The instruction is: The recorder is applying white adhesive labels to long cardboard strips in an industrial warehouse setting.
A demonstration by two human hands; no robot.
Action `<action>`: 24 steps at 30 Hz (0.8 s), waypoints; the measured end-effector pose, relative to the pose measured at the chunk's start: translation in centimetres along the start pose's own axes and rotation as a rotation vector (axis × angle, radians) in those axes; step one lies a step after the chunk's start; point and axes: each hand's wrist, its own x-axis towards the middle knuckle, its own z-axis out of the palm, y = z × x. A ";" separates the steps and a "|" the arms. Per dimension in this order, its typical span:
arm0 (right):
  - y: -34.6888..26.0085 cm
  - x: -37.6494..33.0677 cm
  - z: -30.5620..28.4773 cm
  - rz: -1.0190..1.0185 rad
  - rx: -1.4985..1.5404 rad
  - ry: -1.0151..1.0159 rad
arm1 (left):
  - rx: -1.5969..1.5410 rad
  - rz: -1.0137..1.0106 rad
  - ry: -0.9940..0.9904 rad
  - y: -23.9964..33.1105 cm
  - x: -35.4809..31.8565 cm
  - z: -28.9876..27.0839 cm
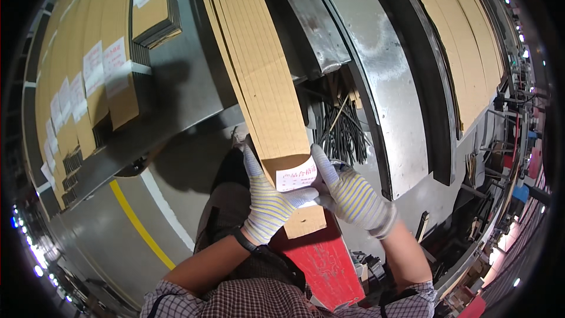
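Observation:
A long bundle of brown cardboard strips (268, 76) runs from the far top edge down to my body. Near its close end lies a white label (293, 178) with red print. My left hand (268, 206), in a striped knit glove, is closed round the bundle's left side, its thumb across the label's lower edge. From the right, my gloved right hand (359, 200) grips the opposite side, fingers partly hidden beneath. A bit of white band (308, 203) shows between the hands. The bundle's near end sits over a red panel (323, 262).
Several strapped, labelled cardboard bundles (120, 82) lie on a dark metal table (182, 65) at left. Metal beams (391, 100) and more cardboard (465, 41) stand right. Dark thin strips (344, 132) hang beyond my right hand. A yellow floor line (138, 221) runs at lower left.

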 end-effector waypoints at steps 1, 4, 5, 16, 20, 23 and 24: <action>-0.7 -0.1 -1.2 0.059 0.036 -0.141 | -0.526 -0.296 0.098 0.5 0.3 0.2; -0.5 0.3 -4.1 0.084 0.268 -0.290 | 0.369 0.081 0.029 -0.4 -0.9 0.2; -0.4 0.8 -4.5 0.205 0.216 -0.306 | 0.368 0.081 0.023 -0.8 -0.9 0.1; -6.7 -2.6 2.8 0.383 0.241 0.411 | 0.579 0.284 0.049 -2.2 -0.5 -2.3; -10.0 -1.7 8.9 0.461 0.126 0.563 | 0.663 0.189 0.099 -1.8 -0.5 -1.2; -9.3 -1.4 9.8 0.443 -0.046 0.636 | 0.723 0.204 -0.009 0.6 -1.7 -2.3; -9.2 -1.4 9.7 0.463 -0.048 0.632 | 0.582 0.154 -0.057 1.8 -2.0 -3.2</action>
